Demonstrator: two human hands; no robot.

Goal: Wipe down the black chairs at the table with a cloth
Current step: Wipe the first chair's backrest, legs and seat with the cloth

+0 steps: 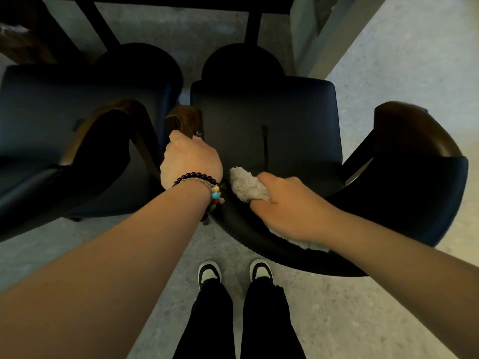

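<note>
The left hand [190,161] hides its own fingertips behind the wooden armrest [184,120]; the right hand [282,200] covers most of the cloth [245,186]; the table [166,1] runs off the top.

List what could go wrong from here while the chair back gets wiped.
1. The right hand bunches the cloth into a wad, so little of it touches the chair back; streaks or missed patches seem likely.
2. The left hand grips the wooden armrest, close to the neighbouring chair; fingers might get pinched if either chair shifts.
3. The bracelets could scrape the upholstery.
</note>
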